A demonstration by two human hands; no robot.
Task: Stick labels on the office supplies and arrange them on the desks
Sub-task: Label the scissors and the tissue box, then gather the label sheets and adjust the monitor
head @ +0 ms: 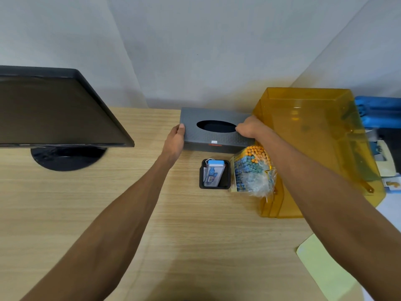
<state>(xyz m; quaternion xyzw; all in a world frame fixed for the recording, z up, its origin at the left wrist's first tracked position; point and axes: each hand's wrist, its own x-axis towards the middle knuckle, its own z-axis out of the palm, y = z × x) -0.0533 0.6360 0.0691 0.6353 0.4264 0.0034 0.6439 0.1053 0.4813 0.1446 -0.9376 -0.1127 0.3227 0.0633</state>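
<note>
A person's left hand (174, 140) and right hand (249, 128) clasp the two short ends of a dark grey tissue box (214, 129) at the bench's (108, 203) far edge, at twelve o'clock, close to the wall. The left thumb lies on the lid and the right thumb sits beside the oval opening. The two-ended hold seems meant to keep the long box level and square to the wall while it is positioned. A small white label (214, 141) shows on its near top edge, the print too small to read.

At six o'clock of the box stands a black holder (201, 177) with a blue-and-white packet (213, 172) upright inside. A plastic-wrapped bundle (251, 168) is at its three o'clock, against an amber translucent tray (314, 137). A monitor (54, 109) fills nine o'clock. The fingers of both hands are hidden behind the box, and the blue items (377, 111) beyond the tray are cut off.
</note>
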